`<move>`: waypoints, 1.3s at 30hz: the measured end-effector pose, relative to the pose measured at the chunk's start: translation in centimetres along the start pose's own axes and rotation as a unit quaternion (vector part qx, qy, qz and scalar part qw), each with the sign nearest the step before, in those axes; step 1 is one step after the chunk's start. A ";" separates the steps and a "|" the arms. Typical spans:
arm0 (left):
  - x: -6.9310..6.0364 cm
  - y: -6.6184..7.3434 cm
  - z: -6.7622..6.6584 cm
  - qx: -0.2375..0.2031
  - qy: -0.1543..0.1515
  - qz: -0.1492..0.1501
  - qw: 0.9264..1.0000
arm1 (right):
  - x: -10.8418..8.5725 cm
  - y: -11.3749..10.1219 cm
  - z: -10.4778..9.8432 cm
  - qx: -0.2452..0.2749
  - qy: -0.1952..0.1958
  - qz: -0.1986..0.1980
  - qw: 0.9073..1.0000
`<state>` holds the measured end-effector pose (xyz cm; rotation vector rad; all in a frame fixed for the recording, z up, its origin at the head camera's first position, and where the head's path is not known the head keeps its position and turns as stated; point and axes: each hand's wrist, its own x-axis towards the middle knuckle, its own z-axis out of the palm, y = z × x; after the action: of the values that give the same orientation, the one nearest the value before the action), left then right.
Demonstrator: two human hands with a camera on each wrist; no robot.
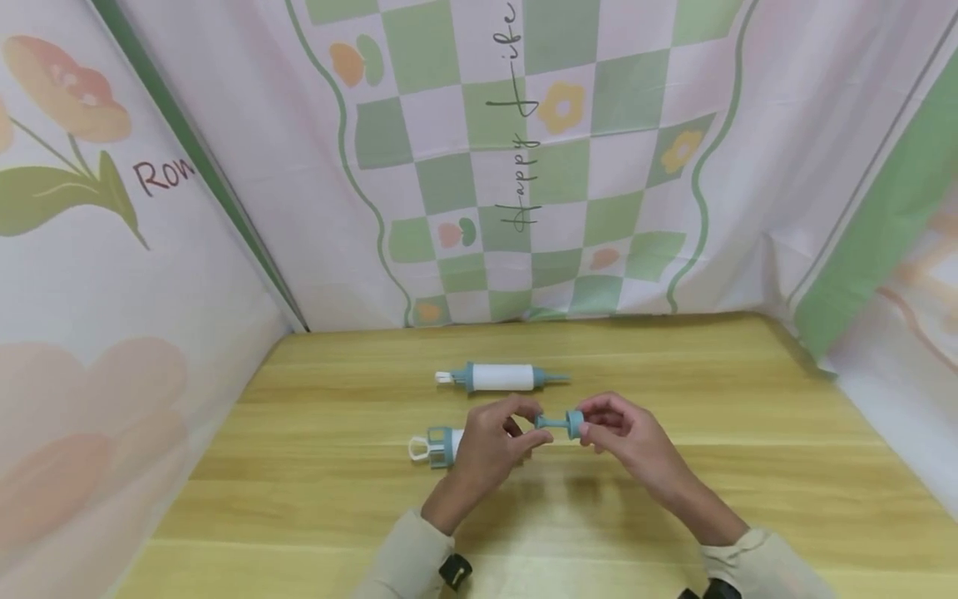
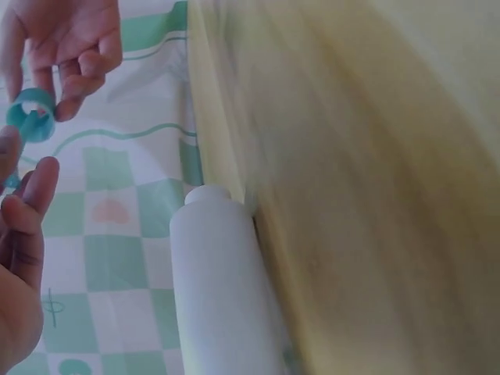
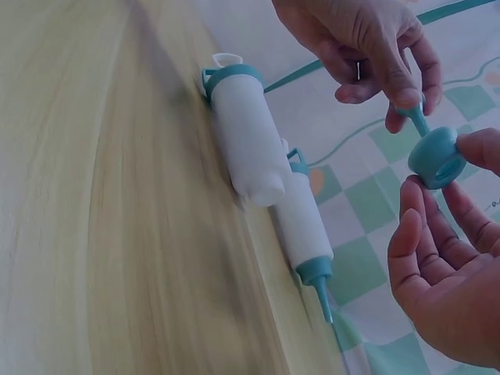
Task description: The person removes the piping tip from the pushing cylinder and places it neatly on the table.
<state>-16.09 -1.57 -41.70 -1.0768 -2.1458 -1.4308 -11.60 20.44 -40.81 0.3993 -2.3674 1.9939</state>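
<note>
Left hand (image 1: 494, 437): pinches the slim end of one teal nozzle (image 1: 574, 424), held at three o'clock from it. Right hand (image 1: 632, 437): fingertips curve round the nozzle's wide end; a light hold, both ends kept in line, probably serves best. Obscured: the nearer bottle (image 1: 448, 447), at nine o'clock, partly behind the left hand; whether the nozzle is one piece cannot be told.

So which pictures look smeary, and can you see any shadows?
Head view: fairly clear, with soft shadows on the table; left wrist view: the table is smeary and streaky, the white bottle clearer; right wrist view: streaky table again, but the teal piece looks sharper.
</note>
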 end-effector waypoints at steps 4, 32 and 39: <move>0.4 -0.3 0.1 0.028 -0.012 0.009 0.999 | -0.3 0.0 -1.0 -0.014 0.009 -0.003 1.000; 3.2 -1.0 2.4 0.174 -0.160 -0.089 0.968 | -0.8 1.9 -5.6 -0.189 0.049 0.012 0.981; 3.6 -1.5 4.2 0.186 -0.194 -0.098 0.958 | -0.7 2.7 -6.6 -0.247 0.045 0.011 0.968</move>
<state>-19.04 3.30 -42.12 -1.0875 -2.7247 -0.8761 -12.42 27.36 -42.39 0.2541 -2.6893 1.3154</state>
